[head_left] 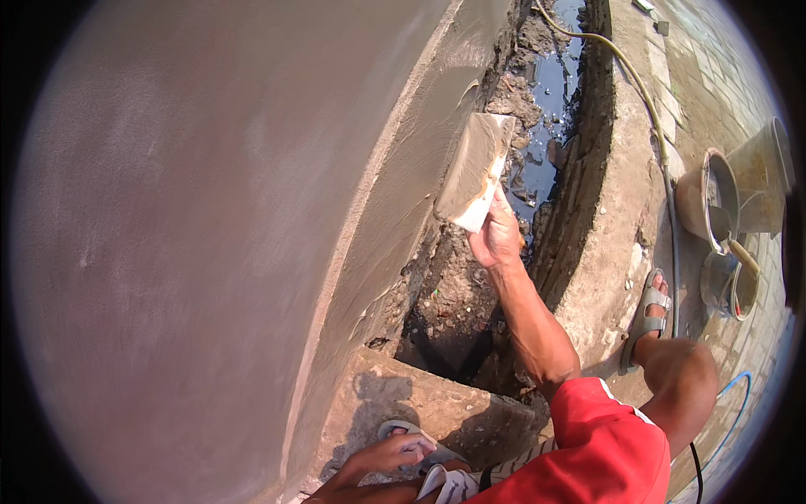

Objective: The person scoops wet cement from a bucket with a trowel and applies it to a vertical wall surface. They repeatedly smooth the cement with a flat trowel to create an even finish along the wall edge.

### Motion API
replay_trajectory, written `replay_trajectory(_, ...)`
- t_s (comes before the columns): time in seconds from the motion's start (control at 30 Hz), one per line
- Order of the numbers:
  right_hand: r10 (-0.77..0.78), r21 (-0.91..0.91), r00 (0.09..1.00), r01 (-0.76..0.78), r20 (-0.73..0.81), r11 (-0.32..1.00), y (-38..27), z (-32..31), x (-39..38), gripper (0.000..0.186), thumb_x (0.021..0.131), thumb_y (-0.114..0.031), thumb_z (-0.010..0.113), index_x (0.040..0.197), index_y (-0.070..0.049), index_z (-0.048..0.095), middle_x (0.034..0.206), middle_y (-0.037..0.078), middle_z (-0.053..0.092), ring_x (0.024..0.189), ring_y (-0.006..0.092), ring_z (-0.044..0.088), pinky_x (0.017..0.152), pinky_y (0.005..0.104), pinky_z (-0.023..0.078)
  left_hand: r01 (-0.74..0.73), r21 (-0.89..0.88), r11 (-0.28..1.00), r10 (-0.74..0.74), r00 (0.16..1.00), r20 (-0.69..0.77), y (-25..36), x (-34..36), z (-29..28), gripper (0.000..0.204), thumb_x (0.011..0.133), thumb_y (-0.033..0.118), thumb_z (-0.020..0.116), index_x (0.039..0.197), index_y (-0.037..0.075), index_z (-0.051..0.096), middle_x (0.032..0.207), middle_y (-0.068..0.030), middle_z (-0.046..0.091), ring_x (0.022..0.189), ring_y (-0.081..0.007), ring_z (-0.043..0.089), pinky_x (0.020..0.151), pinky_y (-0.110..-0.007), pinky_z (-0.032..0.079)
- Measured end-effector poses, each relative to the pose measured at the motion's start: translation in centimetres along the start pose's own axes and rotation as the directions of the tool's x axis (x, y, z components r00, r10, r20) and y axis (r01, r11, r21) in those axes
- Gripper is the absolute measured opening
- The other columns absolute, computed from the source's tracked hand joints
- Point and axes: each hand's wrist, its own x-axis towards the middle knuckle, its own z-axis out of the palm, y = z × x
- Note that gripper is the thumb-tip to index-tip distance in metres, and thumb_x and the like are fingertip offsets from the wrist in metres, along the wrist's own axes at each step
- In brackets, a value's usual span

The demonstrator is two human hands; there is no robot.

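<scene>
My right hand (499,235) reaches out beside the wall and is closed on a rectangular plastering float (473,168). Grey wet mortar coats most of the float's upward face, and a white strip shows along one edge. Its grip, under the board, is hidden. The float is close to the lower band of fresh plaster (411,168), though I cannot tell whether they touch. My left hand (398,451) hangs low over my sandalled foot, its fingers loosely bent and nothing visible in them.
A ditch with dark water (541,126) runs along the wall's foot, crossed near me by a concrete slab (437,403). Beyond its concrete edge (609,227) lie a hose (642,84) and several buckets (693,202), one with a wooden-handled tool (744,258).
</scene>
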Motion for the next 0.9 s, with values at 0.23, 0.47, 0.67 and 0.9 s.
replay_trajectory(0.23,-0.022,-0.154,0.981,-0.009,-0.193,0.988,-4.4,-7.8,14.1,0.042,0.098,-0.013,0.044,0.140,-0.012,0.040,0.130,0.008,0.054,0.114,0.0241,0.057,0.088,0.0521,0.049,0.152,0.256,0.955,-0.153,0.988,-0.014,-1.9,1.0,1.3,0.033,0.093,0.022,0.054,0.116,-0.001,0.057,0.107,-0.0143,0.064,0.102,-0.0226,0.060,0.088,-0.032,0.045)
replay_trajectory(0.47,0.000,-0.258,0.984,-0.047,-0.179,0.965,-3.9,-8.6,18.6,0.043,0.097,-0.011,0.045,0.140,-0.014,0.041,0.127,0.006,0.056,0.108,0.0254,0.060,0.084,0.0532,0.051,0.220,0.072,0.973,-0.217,0.975,-0.047,-0.5,2.2,2.4,0.033,0.094,0.025,0.054,0.116,0.001,0.057,0.106,-0.0122,0.065,0.098,-0.0214,0.061,0.087,-0.031,0.045)
replay_trajectory(0.67,-0.048,-0.305,0.997,0.026,-0.065,0.952,-2.4,-4.5,14.7,0.051,0.096,-0.009,0.048,0.145,-0.014,0.033,0.132,0.006,0.053,0.111,0.0228,0.059,0.083,0.0513,0.053,0.201,0.157,0.967,-0.193,0.979,-0.063,-0.2,3.2,2.7,0.034,0.091,0.026,0.054,0.115,0.001,0.056,0.100,-0.0181,0.066,0.093,-0.0293,0.065,0.082,-0.036,0.049)
replay_trajectory(0.9,-0.092,-0.433,0.994,0.106,0.054,0.895,0.9,1.7,5.2,0.060,0.093,-0.010,0.055,0.146,-0.001,0.028,0.140,0.011,0.045,0.123,0.0171,0.048,0.100,0.0319,0.042,0.161,0.264,0.951,-0.147,0.987,-0.071,-2.1,2.5,2.7,0.032,0.091,0.026,0.055,0.114,0.004,0.057,0.102,-0.0151,0.065,0.093,-0.0287,0.063,0.085,-0.038,0.045)
